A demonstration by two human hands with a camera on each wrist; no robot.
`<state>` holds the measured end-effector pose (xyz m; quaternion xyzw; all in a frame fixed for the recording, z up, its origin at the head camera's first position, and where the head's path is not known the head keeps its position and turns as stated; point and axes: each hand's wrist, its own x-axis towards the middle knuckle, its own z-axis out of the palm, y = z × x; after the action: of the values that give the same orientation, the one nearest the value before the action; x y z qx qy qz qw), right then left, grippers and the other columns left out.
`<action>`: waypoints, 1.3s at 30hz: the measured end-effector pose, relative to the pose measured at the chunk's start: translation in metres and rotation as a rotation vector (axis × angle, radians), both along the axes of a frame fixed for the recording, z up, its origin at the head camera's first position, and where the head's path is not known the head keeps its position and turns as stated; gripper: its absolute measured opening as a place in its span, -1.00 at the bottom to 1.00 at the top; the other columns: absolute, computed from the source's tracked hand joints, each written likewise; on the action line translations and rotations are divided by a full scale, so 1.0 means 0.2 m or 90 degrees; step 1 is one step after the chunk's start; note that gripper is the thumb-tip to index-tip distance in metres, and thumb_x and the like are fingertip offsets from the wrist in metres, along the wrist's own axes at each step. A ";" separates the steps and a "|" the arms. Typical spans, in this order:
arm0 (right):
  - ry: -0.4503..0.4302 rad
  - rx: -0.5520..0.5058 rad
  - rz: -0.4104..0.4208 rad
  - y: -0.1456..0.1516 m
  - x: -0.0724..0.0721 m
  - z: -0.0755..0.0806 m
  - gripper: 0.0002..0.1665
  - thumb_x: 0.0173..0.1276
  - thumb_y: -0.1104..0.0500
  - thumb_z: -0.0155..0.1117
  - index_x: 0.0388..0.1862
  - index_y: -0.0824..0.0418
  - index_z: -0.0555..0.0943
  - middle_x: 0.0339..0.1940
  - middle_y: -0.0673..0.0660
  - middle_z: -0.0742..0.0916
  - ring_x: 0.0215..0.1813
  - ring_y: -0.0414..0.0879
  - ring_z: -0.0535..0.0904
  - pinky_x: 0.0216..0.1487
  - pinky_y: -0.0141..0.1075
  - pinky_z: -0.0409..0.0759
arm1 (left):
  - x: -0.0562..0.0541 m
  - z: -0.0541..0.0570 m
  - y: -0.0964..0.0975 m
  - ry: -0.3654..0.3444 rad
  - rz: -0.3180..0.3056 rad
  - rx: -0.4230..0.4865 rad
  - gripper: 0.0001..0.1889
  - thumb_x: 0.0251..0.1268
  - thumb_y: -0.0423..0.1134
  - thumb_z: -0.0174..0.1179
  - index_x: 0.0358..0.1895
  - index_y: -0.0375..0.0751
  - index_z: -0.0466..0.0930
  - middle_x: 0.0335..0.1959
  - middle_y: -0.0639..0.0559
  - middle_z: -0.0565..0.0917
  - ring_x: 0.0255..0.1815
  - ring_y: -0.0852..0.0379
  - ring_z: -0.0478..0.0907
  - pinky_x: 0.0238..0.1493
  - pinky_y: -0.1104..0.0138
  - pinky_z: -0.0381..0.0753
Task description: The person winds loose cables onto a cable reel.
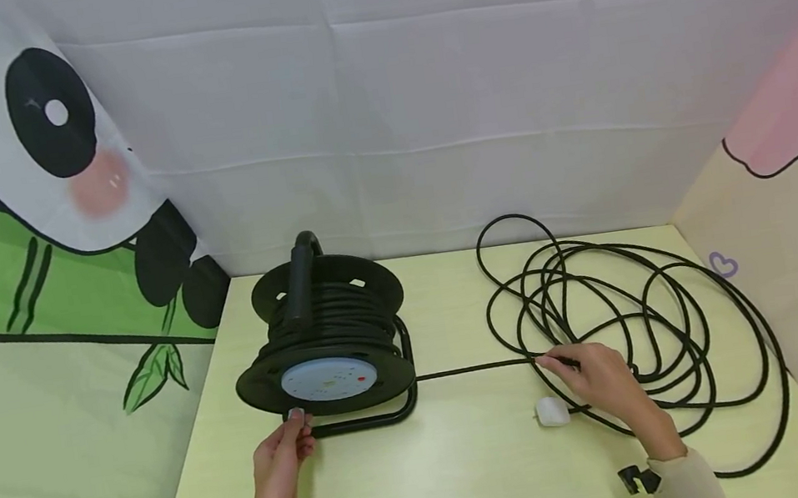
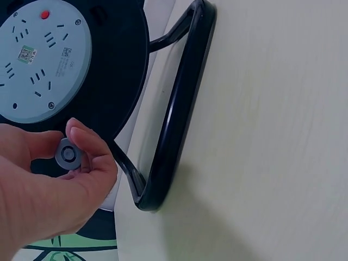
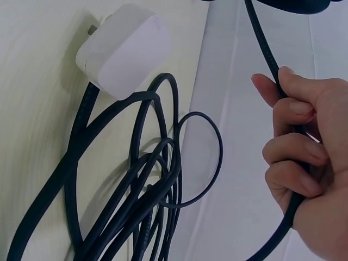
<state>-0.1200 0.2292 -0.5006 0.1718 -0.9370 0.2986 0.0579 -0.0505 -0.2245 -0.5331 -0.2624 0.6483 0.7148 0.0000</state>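
A black cable reel (image 1: 332, 317) with cable wound on its drum stands at the table's left, its pale socket panel (image 1: 328, 378) facing the near side. My left hand (image 1: 279, 464) pinches a small grey round knob (image 2: 68, 154) at the lower part of the reel's front disc, between thumb and fingers. My right hand (image 1: 601, 378) grips the black cable (image 1: 471, 370), fingers curled round it. From there the cable runs straight left to the reel. More cable lies in loose loops (image 1: 680, 313) around and beyond the right hand. A white plug (image 1: 552, 411) rests just left of that hand.
The reel has a tubular black stand (image 2: 179, 109) and a carry handle (image 1: 303, 278) on top. A small black object (image 1: 639, 479) shows beside the right sleeve. White cloth (image 1: 468, 80) hangs behind the table, and printed cloths (image 1: 70, 284) flank it.
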 end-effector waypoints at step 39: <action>0.029 0.057 0.032 0.05 -0.15 -0.05 -0.74 0.44 0.13 0.40 -0.07 0.31 0.78 -0.24 0.19 0.83 -0.29 0.09 0.74 -0.32 -0.01 0.70 | -0.02 0.12 -0.11 -0.015 0.085 0.100 -0.75 0.56 -0.09 0.19 -0.21 -0.14 0.74 -0.39 0.19 0.69 -0.33 0.32 0.59 -0.23 0.54 0.66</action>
<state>-0.1509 0.2395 -0.5103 0.2047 -0.9431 0.2540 0.0643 -0.0539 -0.2457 -0.5090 -0.3128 0.5713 0.7586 -0.0191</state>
